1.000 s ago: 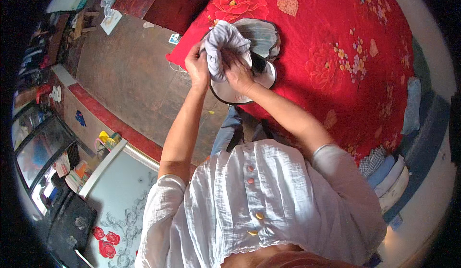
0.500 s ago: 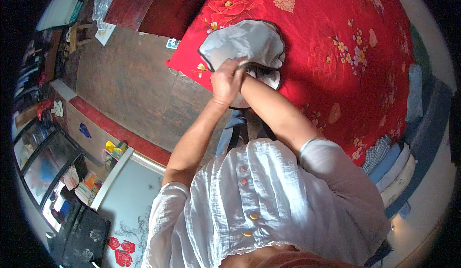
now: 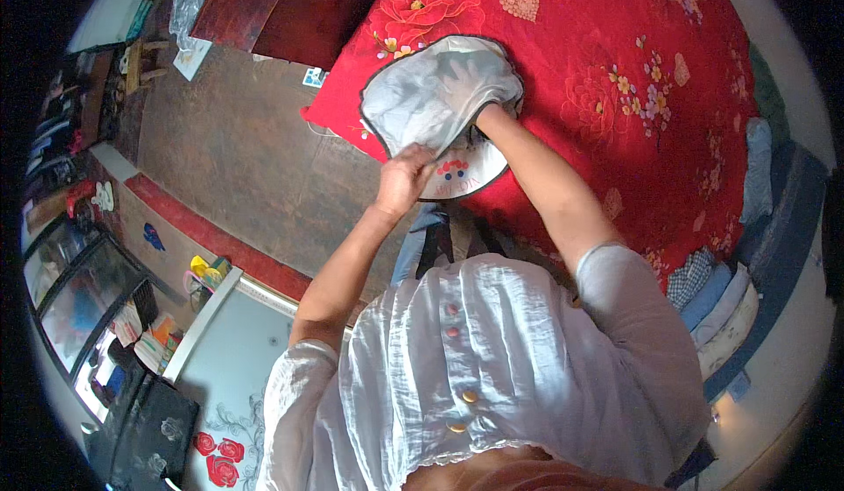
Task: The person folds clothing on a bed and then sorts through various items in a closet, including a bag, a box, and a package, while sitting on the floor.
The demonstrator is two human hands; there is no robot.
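We see a sheer white bag (image 3: 400,95) around our right hand (image 3: 462,87), over a corner of the red bed (image 3: 571,95). Through the cloth, that hand shows spread, gripping nothing we can make out. Our left hand (image 3: 407,177), nearer us, pinches the bag's dark edge. If that pinch loosened, the edge could slip; spread fingers pushing hard might strain the thin cloth. Left of it lies brown floor (image 3: 246,166).

One view, up on the head, left lens of the pair — a wide fisheye, looking down! Shirt (image 3: 519,341) close beneath, hands (image 3: 404,181) farther out above centre, bed (image 3: 567,130) sweeping right, floor (image 3: 237,148) left — straight edges bowing toward a dark round rim.
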